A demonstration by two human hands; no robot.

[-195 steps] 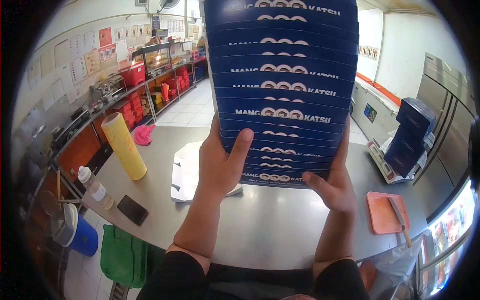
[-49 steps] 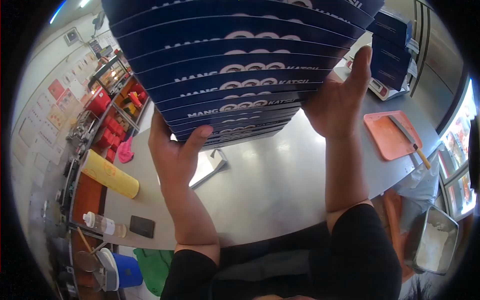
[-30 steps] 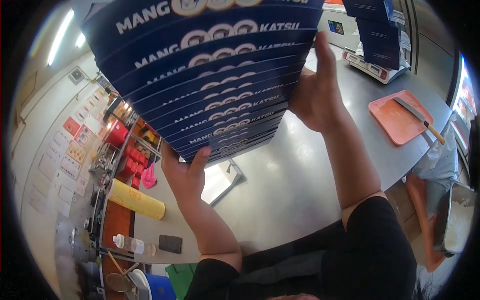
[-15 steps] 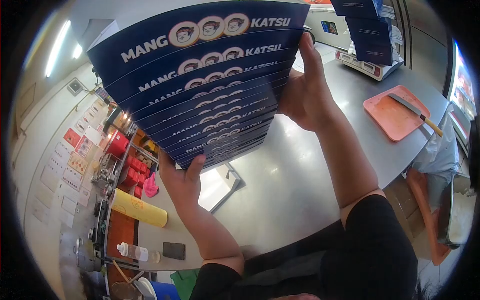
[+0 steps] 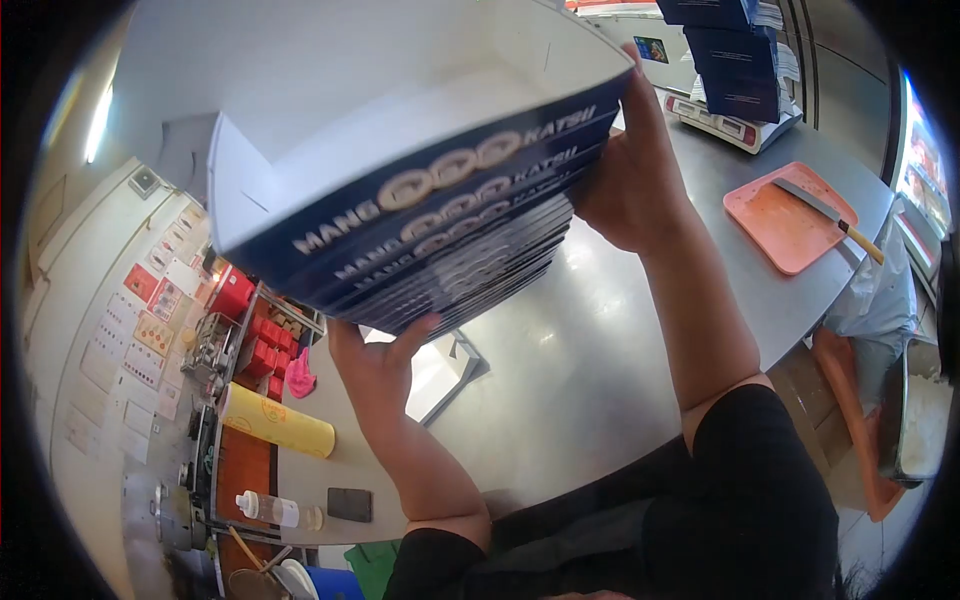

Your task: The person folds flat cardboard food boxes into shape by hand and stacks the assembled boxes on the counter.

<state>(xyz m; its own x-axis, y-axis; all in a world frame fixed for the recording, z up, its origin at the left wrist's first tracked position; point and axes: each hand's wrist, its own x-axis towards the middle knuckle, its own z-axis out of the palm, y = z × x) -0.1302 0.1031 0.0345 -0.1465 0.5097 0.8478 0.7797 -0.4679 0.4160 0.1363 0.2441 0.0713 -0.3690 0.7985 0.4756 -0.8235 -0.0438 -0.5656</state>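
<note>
A tall nested stack of dark blue paper food boxes (image 5: 440, 250), printed "MANG KATSU" with round face logos, is held up over the steel table. Its top box is open, showing a white inside (image 5: 400, 80). My left hand (image 5: 380, 355) grips the lower left end of the stack, thumb on the front. Higher up, my right hand (image 5: 635, 180) clasps the right side near the top. The fingers behind the stack are hidden. Below, partly covered by the stack and my left forearm, lies a white flat item with dark edges (image 5: 445, 375).
On the steel table (image 5: 560, 370) are a pink tray (image 5: 785, 240) with a knife (image 5: 815, 205), and a scale (image 5: 710, 125) bearing more blue boxes (image 5: 735, 75). At left stand a yellow roll (image 5: 280, 420), a bottle (image 5: 280, 510) and a dark phone-like slab (image 5: 350, 504).
The stack's top has tipped toward me, so the white inside of the top box now shows. Both hands keep their hold, with the right hand shifted slightly right.
</note>
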